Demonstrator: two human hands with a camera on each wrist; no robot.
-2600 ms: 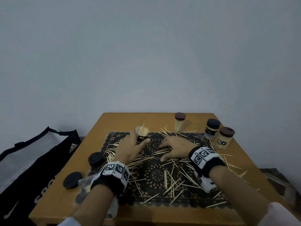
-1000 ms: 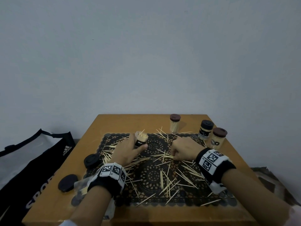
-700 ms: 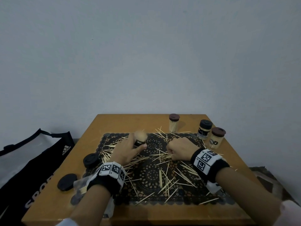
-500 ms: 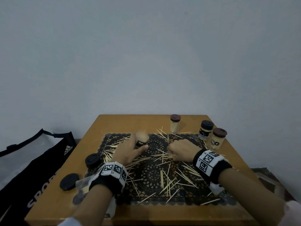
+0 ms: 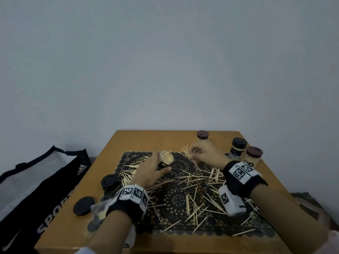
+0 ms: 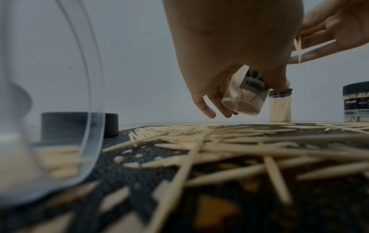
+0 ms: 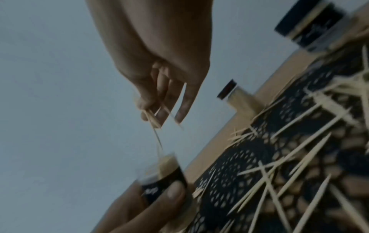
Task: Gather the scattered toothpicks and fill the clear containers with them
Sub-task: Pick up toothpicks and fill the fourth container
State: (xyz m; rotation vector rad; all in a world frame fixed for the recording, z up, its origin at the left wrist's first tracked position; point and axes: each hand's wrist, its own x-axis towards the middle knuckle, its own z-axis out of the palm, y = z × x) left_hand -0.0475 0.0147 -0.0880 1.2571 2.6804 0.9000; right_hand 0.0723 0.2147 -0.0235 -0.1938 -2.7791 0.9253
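Loose toothpicks (image 5: 190, 180) lie all over a black lace mat (image 5: 176, 204) on the wooden table. My left hand (image 5: 152, 169) grips an open clear container (image 5: 166, 160) with a black label. It is lifted off the mat, tilted right and nearly full of toothpicks. The left wrist view shows its base (image 6: 242, 108) clear of the mat. My right hand (image 5: 201, 154) hovers just right of its mouth and pinches a few toothpicks (image 7: 153, 119) between thumb and fingers, their tips pointing down toward the container (image 7: 161, 173).
Three capped, filled containers (image 5: 202, 138) (image 5: 238, 148) (image 5: 254, 156) stand at the back right. Two black lids (image 5: 109, 182) (image 5: 83, 208) lie left of the mat. A clear container (image 6: 60, 110) lies on its side by my left wrist. A black bag (image 5: 36, 180) sits left of the table.
My right hand has come up off the mat with a pinch of toothpicks and moved back-left toward the container mouth. My left hand still holds the container tilted above the mat.
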